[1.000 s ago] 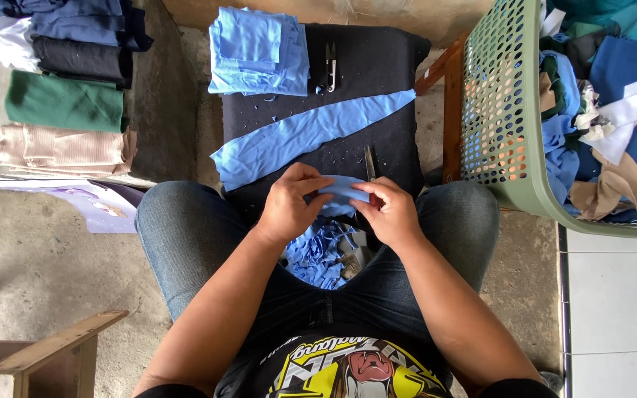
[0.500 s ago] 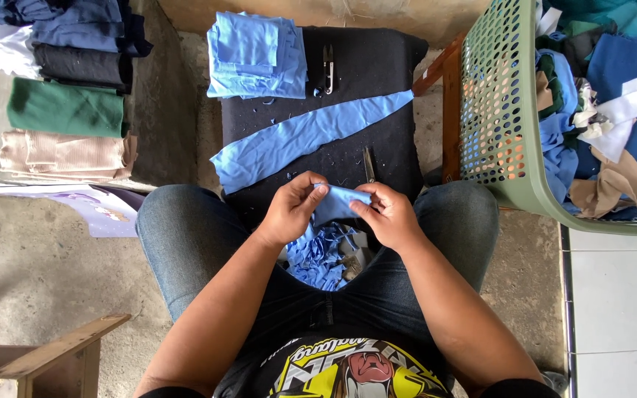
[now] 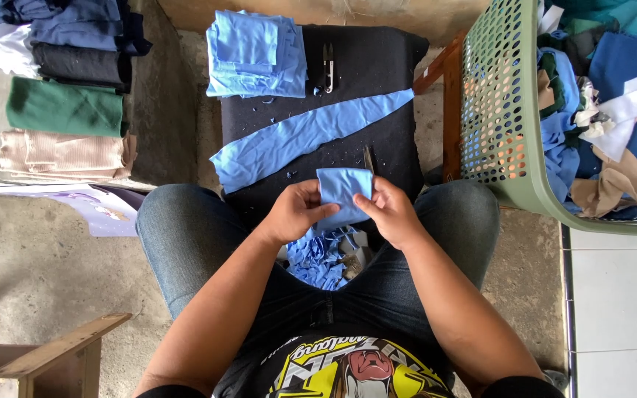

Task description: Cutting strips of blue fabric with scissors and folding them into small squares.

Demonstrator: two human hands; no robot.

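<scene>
Both hands are closed on one small piece of light blue cloth, pinched between thumbs and fingers above the lap. The left hand grips its left edge and the right hand its right edge, so the cloth is held flat and roughly square, its top edge level and its lower part covered by the fingers. No clear long axis can be made out on it.

Just beyond the hands a black padded bench is seen. A long blue strip is laid across it on a slant, its narrow tip pointing up to the right and its wide end down to the left. A stack of folded blue pieces rests at the far left corner, with small snips beside it. A thin tool lies by the cloth's top edge, too small to identify. Bare black surface is left at the far right of the bench.

Blue scraps are gathered in the lap below the hands, partly hidden. A green basket of mixed fabric stands to the right, cut off by the frame. Folded fabrics are piled on the floor to the left, well apart.
</scene>
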